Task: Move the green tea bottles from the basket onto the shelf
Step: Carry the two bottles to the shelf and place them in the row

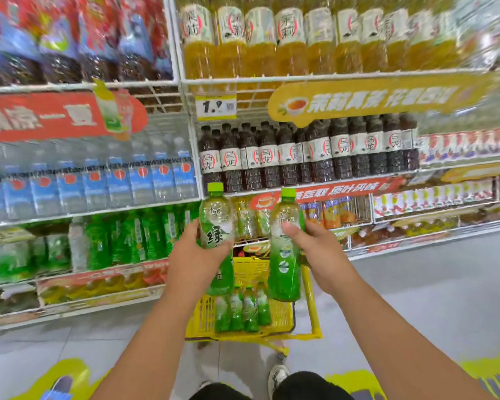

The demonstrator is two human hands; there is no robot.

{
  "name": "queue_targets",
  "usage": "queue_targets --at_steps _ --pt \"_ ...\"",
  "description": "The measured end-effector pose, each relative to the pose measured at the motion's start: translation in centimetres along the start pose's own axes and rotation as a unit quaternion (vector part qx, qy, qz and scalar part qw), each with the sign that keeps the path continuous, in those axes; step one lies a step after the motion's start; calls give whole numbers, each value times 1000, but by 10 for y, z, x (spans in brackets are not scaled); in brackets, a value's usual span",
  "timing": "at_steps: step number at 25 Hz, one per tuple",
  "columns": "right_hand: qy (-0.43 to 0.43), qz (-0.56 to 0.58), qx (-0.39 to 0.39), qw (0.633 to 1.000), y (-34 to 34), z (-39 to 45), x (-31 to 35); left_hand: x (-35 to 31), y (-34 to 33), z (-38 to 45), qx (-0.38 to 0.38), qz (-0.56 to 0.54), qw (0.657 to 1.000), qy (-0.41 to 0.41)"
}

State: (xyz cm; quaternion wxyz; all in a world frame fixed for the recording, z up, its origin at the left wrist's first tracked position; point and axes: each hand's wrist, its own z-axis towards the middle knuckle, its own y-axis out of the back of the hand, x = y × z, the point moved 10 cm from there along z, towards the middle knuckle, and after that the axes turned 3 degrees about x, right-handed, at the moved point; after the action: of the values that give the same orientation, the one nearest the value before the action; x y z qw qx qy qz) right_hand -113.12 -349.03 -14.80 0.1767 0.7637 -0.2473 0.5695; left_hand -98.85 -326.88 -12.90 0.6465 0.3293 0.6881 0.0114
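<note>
Two green tea bottles are held upright above the yellow basket [283, 316], one gripped in the left hand [192, 261], one in the right hand [318, 252]. About four bottles remain in the basket; the green-bottle shelf [98, 272] waits at left.

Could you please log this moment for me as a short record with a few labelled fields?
setting: shop aisle facing white wire shelves of drinks
left hand: holds one green tea bottle upright
right hand: holds a second green tea bottle upright
basket: yellow, on the floor below the hands
left in basket: about four bottles
task state: both held bottles not yet shelved
</note>
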Motion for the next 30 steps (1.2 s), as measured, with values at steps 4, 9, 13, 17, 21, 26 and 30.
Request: queue_targets --at_steps 4,9,13,17,21,26,30 --pt "24 -5 26 999 0 -19 35 -47 8 -23 12 -38 999 -18" --pt "51 -9 67 996 19 -36 72 -70 5 -63 -37 -51 998 -21" --pt "62 -19 101 993 33 -50 89 -88 -6 -98 -66 -45 997 -19" --pt "61 -11 125 990 34 -57 93 -87 -1 -118 -100 -29 995 9" --pt "68 -12 151 986 15 -61 97 -78 17 -128 -134 -25 990 25" --pt "71 -33 190 979 -39 -65 95 -51 60 -141 -170 -28 984 40" --pt "69 -31 217 973 -109 -74 95 -14 120 -150 -202 -38 976 64"
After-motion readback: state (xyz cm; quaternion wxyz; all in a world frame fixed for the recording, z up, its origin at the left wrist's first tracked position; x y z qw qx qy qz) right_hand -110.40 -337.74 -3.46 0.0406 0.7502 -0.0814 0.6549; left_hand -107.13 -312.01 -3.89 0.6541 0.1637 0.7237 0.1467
